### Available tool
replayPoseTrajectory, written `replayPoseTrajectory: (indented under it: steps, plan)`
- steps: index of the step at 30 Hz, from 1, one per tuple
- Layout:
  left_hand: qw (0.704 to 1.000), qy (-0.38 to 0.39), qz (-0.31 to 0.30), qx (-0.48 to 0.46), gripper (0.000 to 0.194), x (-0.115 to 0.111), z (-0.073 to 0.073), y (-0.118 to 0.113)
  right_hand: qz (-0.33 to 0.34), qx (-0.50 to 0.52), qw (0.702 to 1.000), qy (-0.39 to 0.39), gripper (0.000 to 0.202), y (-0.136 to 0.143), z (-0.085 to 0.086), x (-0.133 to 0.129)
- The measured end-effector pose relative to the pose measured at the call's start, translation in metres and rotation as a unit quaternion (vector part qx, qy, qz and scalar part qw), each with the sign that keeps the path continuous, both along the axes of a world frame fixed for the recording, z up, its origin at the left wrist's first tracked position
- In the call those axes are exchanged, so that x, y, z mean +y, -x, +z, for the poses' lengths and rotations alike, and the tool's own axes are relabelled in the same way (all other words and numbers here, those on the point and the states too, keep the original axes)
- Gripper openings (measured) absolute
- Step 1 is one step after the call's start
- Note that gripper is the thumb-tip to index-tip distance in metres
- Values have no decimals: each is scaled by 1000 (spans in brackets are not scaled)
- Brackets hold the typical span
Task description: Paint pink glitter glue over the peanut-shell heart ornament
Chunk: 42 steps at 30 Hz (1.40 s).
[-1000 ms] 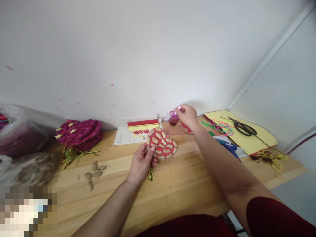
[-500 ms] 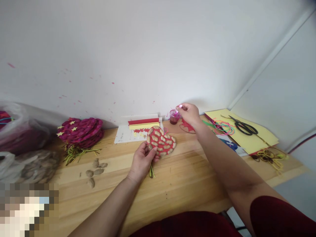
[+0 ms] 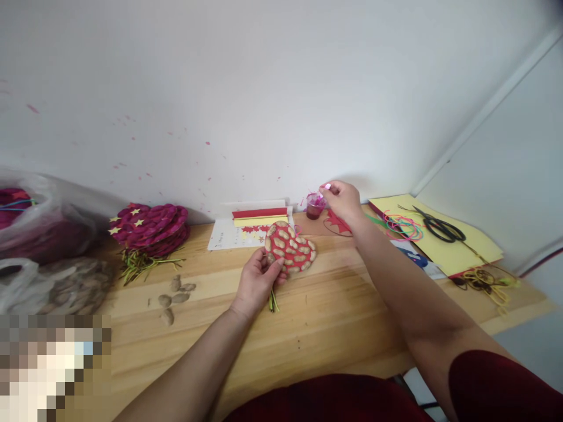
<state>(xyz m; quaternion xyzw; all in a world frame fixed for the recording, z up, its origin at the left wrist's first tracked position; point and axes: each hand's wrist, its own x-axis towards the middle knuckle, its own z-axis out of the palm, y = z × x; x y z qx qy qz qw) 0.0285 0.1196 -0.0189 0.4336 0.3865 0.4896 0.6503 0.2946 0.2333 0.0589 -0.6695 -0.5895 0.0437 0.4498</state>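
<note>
My left hand [image 3: 260, 276] grips the lower left edge of a red heart-shaped craft [image 3: 288, 251] covered with peanuts in their shells. Green and yellow strands [image 3: 273, 302] hang below it, under my fingers. Farther back, my right hand [image 3: 343, 200] pinches the white end of a thin tool [image 3: 326, 187] over a small clear plastic cup [image 3: 314, 210]. Purple-red paint lies in the cup, and purple smears mark its rim. The tool's lower end is hidden, so its kind is unclear.
Purple-painted peanut crafts [image 3: 152, 228] with yellow stars are stacked left, near plastic bags [image 3: 53, 234]. Loose peanuts [image 3: 176, 298] lie nearer me. White paper [image 3: 220, 234] with small stars sits behind the heart. At right are yellow sheets [image 3: 466, 246], black scissors [image 3: 444, 228] and coloured cords [image 3: 402, 225].
The view has shifted slightly, so everything appears a little farther right. My left hand keeps the heart, and my right hand stays by the cup with the tool.
</note>
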Motion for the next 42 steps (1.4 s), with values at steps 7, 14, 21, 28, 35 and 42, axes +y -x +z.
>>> replayPoseTrajectory:
  steps: [7,14,21,28,35,42]
  plan:
    - [1000,4,-6,5,43,0,1,0,-44,34,996,-72,21,1,5,-15]
    - [1000,-3,-7,-9,41,0,-1,0,135,278,943,-128,29,47,18,-82]
    - [1000,6,-12,-12,42,-3,-4,0,130,202,955,-172,17,82,1,-130]
    - [1000,-2,4,19,42,-7,-2,-1,150,55,957,-244,10,78,-5,-135]
    - [999,-11,4,38,40,-12,1,-2,165,3,954,-249,14,81,-4,-142]
    - [998,-19,1,67,39,-14,3,-1,181,-21,955,-234,11,83,-3,-141]
